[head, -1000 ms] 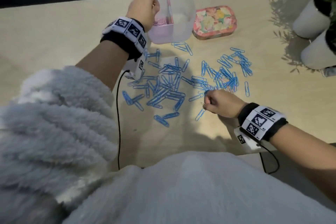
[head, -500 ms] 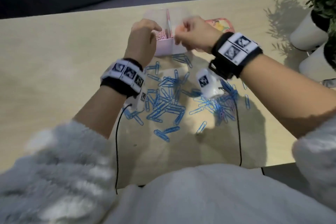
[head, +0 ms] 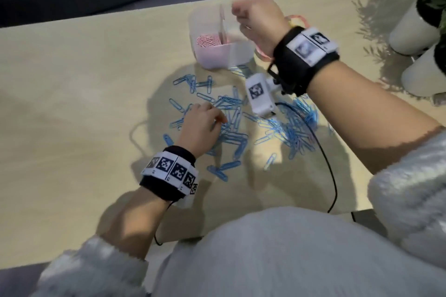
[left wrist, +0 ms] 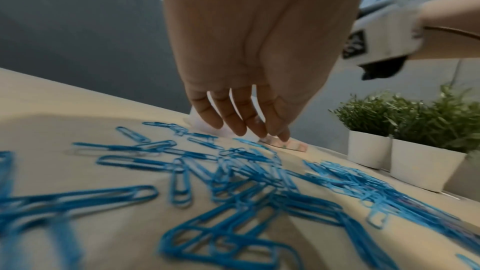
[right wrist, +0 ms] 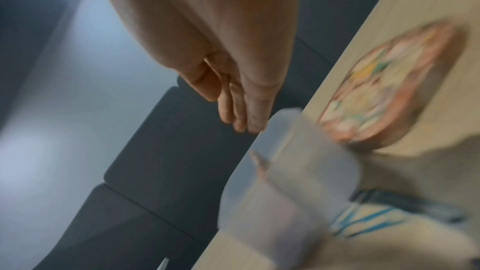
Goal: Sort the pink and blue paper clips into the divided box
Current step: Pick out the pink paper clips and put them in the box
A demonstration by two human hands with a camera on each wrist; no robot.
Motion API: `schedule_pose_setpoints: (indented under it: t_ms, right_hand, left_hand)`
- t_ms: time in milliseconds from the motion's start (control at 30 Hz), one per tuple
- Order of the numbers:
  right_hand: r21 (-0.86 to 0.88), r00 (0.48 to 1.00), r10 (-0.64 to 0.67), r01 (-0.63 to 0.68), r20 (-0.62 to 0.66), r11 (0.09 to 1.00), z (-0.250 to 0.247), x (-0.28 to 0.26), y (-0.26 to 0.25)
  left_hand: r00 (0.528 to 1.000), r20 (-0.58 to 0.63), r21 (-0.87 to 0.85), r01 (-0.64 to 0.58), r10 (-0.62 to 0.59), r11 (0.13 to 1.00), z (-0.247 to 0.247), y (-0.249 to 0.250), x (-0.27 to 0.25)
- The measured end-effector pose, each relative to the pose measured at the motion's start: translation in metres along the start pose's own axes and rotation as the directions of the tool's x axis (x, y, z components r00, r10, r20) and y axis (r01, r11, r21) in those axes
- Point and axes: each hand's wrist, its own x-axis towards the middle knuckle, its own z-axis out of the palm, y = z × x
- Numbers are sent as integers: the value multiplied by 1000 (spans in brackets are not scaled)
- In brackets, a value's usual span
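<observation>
Here the divided box (head: pixel 218 55) holds pink clips (head: pixel 209 40) left of its divider. Right hand (head: pixel 259 24) above it, fingers relaxed, hiding the floral tin (right wrist: pixel 384 87) behind. Left hand (head: pixel 199 128), released, over blue clips (head: pixel 231 137) nearer the person. Right compartment's contents unclear.

Left hand (head: pixel 200 125) low, right hand (head: pixel 259 24) raised

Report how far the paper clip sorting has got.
Done: pink clips fill the left compartment of the divided box; none show on the table. In hand: the right hand is over the right compartment, the left hand over the blue clips; neither visibly holds a clip. Left: nearly all blue clips lie loose.
</observation>
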Motion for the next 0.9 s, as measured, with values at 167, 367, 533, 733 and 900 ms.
schedule_pose_setpoints:
  t_ms: [167, 367, 533, 733, 900]
  right_hand:
    - [-168, 994, 40, -57, -99, 984, -96, -76, 41]
    - [-690, 994, 105, -99, -33, 717, -163, -147, 125]
    - [-802, 998, 54, -52, -25, 595, -153, -173, 150]
    - [-847, 988, 6, -134, -153, 515, -130, -168, 160]
    - [-791, 997, -4, -59, -77, 609, -134, -161, 161]
  left_hand:
    - [983, 114, 47, -153, 147, 987, 14, 37, 14]
    - [933, 261, 66, -272, 247, 960, 46, 90, 29]
    - [905, 345, 65, -286, 247, 956, 62, 105, 25]
    - [910, 355, 67, -252, 213, 966, 68, 96, 16]
    - [936, 284, 106, -244, 206, 964, 67, 87, 14]
